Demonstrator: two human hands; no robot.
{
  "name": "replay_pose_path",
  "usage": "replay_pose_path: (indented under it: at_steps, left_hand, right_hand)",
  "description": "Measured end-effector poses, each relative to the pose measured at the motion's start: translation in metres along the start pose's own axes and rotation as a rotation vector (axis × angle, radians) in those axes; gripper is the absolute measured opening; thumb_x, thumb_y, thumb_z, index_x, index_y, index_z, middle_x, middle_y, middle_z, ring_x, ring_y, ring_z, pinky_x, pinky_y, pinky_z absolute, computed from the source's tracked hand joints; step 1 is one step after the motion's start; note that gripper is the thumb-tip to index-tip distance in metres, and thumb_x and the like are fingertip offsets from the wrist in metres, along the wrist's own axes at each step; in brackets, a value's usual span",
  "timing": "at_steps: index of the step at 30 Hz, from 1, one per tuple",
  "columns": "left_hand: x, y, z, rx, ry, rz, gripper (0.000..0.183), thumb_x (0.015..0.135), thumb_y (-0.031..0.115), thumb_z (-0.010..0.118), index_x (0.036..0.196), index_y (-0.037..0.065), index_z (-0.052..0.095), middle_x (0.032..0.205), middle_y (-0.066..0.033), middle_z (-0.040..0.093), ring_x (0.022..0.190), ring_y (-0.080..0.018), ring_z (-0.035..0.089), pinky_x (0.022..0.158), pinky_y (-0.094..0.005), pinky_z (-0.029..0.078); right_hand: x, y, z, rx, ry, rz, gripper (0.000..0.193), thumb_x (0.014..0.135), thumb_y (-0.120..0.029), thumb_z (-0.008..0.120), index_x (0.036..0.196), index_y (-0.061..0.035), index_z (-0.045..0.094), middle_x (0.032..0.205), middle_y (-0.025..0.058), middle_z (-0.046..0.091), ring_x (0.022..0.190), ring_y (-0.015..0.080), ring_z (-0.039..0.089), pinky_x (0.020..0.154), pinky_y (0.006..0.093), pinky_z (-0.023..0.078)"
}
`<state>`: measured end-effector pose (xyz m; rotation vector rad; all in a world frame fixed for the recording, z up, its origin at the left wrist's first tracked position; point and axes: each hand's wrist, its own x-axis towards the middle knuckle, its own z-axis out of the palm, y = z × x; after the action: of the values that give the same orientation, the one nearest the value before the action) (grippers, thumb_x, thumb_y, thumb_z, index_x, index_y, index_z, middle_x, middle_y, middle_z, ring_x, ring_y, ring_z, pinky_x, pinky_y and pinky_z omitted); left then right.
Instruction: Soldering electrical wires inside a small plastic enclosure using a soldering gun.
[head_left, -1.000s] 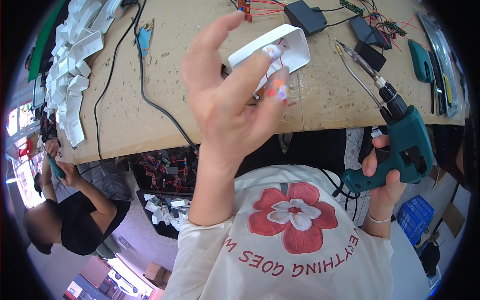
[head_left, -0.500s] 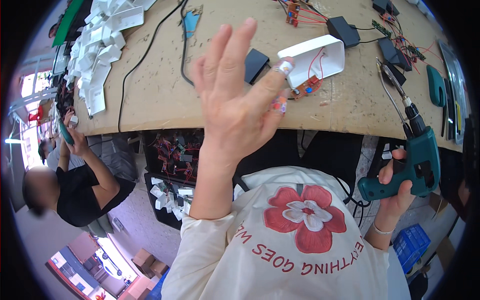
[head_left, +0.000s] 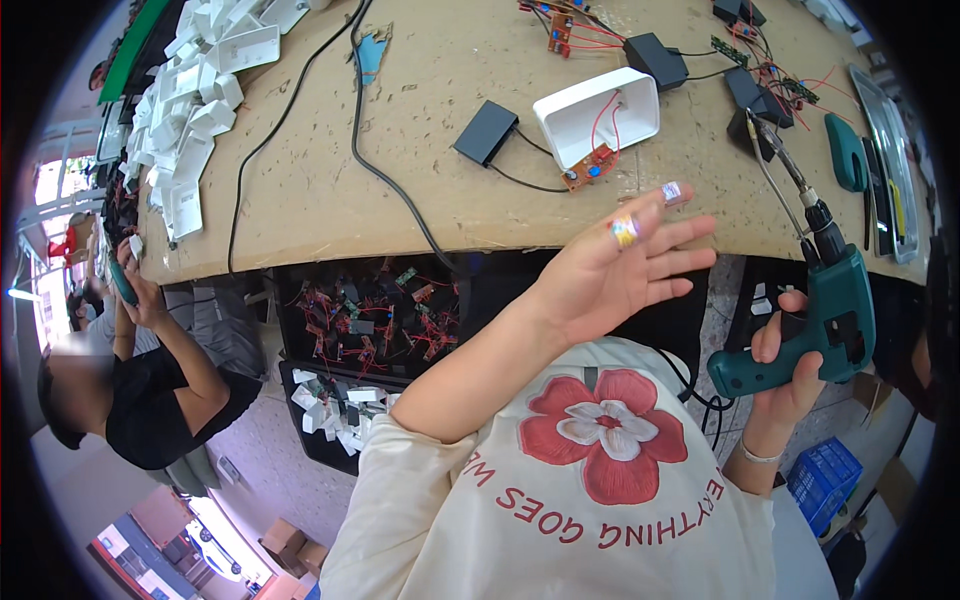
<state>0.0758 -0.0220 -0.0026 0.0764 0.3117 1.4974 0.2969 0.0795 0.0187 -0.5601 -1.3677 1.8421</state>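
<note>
Spanning top of view, rough wooden workbench (head_left: 330, 190) is seen. Teal electric screwdriver (head_left: 815, 320) is gripped by right hand (head_left: 785, 375), fingers wrapped round handle, bit pointed up toward bench edge. Left hand (head_left: 620, 275) is held open, empty, fingers spread, below bench edge. White plastic housing (head_left: 597, 115) is rested on bench, apart from both hands, small circuit board (head_left: 585, 172) touching its near side.

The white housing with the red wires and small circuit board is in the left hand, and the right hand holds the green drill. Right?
Not quite. In the head view the white housing lies on the table; the left hand is empty. The right hand does hold the green drill.
</note>
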Motion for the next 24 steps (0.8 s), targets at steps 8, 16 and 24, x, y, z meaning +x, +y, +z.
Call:
replay_pose_path:
  at_steps: [8, 16, 24]
  left_hand:
    - [-0.038, 0.011, -0.012, 0.212, 0.075, -0.087, 0.071, 0.085, 0.041, 0.055, 0.14, 0.007, 0.023, 0.134, -0.0235, 0.037, 0.111, -0.0325, 0.053, 0.093, -0.0394, 0.043]
    - [-0.04, 0.059, 0.024, 1.999, 0.624, 1.119, 0.052, 0.072, 0.005, 0.07, 0.119, -0.004, 0.048, 0.097, -0.0136, 0.056, 0.085, -0.0212, 0.055, 0.072, -0.032, 0.044]
    - [-0.001, 0.056, 0.019, 2.481, 0.71, 0.871, 0.072, 0.065, 0.024, 0.077, 0.122, -0.002, 0.043, 0.109, -0.0197, 0.05, 0.096, -0.0323, 0.049, 0.082, -0.0416, 0.036]
  right_hand:
    - [0.001, 0.001, -0.003, 0.015, 0.028, 0.001, 0.071, 0.083, -0.038, 0.062, 0.134, -0.001, 0.028, 0.119, 0.0163, 0.049, 0.065, 0.0092, 0.048, 0.056, 0.0215, 0.042]
    - [0.003, 0.003, -0.005, 0.088, 0.006, -0.006, 0.072, 0.083, -0.038, 0.063, 0.133, -0.0002, 0.028, 0.12, 0.0165, 0.048, 0.065, 0.0094, 0.048, 0.056, 0.0215, 0.042]
    - [0.005, 0.007, 0.001, 0.107, 0.02, -0.016, 0.071, 0.081, -0.037, 0.065, 0.13, 0.0012, 0.032, 0.117, 0.0197, 0.05, 0.064, 0.0112, 0.053, 0.053, 0.0221, 0.045]
